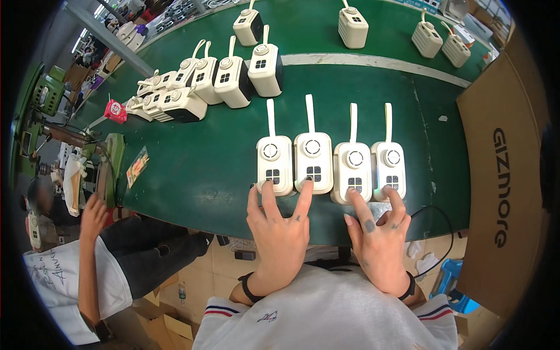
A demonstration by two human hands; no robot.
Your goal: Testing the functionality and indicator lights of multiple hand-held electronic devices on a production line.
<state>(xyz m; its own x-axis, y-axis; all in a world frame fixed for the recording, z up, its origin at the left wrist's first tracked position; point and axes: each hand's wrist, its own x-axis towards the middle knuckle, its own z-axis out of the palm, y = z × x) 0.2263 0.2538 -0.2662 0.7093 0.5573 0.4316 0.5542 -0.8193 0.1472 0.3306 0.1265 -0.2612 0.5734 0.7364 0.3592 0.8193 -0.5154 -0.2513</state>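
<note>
A row of cream box-shaped devices with round dials, dark button pads and upright straps lies on the green conveyor belt (204,169) in front of me. My left hand (280,224) has spread fingers touching the lower edges of the first device (274,163) and the second device (313,160). My right hand (379,233) has fingertips resting on the button pads of the third device (352,169) and the fourth device (389,166). Neither hand grips anything.
More cream devices stand in a cluster (204,84) at the back left and several along the far belt (353,26). A large cardboard box (507,186) stands at the right. A seated person (87,256) works at the left beside a green machine (108,163).
</note>
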